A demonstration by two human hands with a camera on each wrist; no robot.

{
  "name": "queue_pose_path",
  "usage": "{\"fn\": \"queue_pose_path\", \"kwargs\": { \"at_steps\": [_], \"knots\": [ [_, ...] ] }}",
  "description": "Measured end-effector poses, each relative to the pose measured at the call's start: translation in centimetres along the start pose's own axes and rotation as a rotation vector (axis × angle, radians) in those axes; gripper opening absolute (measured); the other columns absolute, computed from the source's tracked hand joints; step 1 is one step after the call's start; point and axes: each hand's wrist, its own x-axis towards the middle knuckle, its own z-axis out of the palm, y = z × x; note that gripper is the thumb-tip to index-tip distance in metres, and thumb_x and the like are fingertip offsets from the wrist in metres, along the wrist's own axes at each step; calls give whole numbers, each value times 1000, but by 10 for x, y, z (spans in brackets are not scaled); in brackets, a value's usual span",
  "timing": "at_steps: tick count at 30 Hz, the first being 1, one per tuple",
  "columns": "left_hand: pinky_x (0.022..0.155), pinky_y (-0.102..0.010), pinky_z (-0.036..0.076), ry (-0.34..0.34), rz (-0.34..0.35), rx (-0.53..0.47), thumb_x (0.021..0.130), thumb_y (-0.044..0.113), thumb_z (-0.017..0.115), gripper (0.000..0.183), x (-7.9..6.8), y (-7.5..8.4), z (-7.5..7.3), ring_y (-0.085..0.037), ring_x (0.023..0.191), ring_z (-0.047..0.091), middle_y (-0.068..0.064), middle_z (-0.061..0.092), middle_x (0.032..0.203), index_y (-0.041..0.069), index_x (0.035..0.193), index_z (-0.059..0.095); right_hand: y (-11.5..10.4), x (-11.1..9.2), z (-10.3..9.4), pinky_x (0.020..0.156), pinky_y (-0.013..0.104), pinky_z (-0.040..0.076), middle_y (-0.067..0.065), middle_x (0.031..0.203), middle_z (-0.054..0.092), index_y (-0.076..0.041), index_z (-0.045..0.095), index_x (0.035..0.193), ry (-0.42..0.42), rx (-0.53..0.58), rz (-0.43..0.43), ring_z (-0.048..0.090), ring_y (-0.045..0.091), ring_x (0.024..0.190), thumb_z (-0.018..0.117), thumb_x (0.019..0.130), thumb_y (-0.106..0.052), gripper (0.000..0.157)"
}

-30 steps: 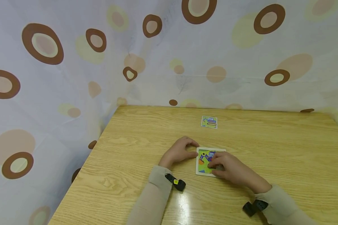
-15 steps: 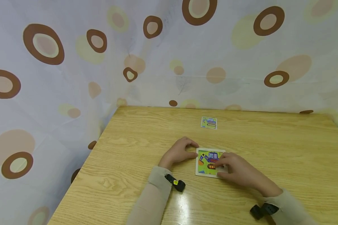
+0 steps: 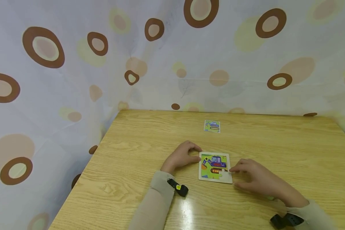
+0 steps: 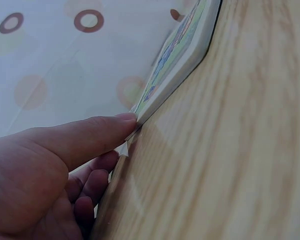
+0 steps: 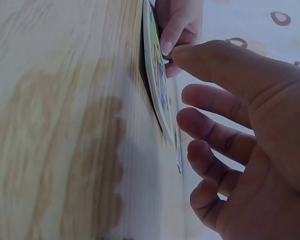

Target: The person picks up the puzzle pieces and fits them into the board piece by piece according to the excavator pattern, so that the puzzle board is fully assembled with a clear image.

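A small jigsaw puzzle [image 3: 214, 166] with a blue excavator picture lies flat in a pale frame on the table. Its lower right corner shows bare pale backing. My left hand [image 3: 182, 155] holds the frame at its left side, the thumb on the left edge and the forefinger by the top corner; in the left wrist view the thumb tip [image 4: 125, 117] meets the frame's edge. To the right of the frame is my right hand [image 3: 254, 177], fingers bent loosely and nothing between them. A green puzzle piece [image 3: 270, 198] shows partly from under the right wrist.
A square picture card [image 3: 211, 126] with the same excavator lies farther back on the wooden table [image 3: 149, 134]. Behind the table's far edge hangs a patterned cloth [image 3: 161, 92], which also covers the left side.
My right hand has moved from over the puzzle to the right, off the frame, uncovering the picture and the bare corner. My left hand has stayed at the frame's left edge.
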Motion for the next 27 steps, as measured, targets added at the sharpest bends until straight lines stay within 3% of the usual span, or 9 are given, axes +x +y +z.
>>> {"fn": "queue_pose_path", "kwargs": {
  "at_steps": [15,20,27],
  "knots": [
    [103,-31,39,3,-10,-12,89,25,76,27,0,0,1,-12,115,50,5,57,121,21,115,71,20,-34,-11,85,41,50,-8,116,59,-17,68,123,-24,-22,43,56,15,104,75,84,-48,50],
    [104,-32,39,7,-20,-10,89,26,77,27,-1,1,1,-13,116,50,5,57,122,22,115,71,28,-43,-12,75,30,50,-9,113,58,-14,67,123,6,-27,1,54,8,97,78,84,-43,50],
    [104,-32,39,8,-18,-9,89,25,76,26,-1,2,0,-13,116,50,5,57,121,21,115,72,38,-57,-12,74,27,49,-12,109,57,-16,68,121,52,-41,-53,53,6,95,82,81,-34,46]
  ]
}}
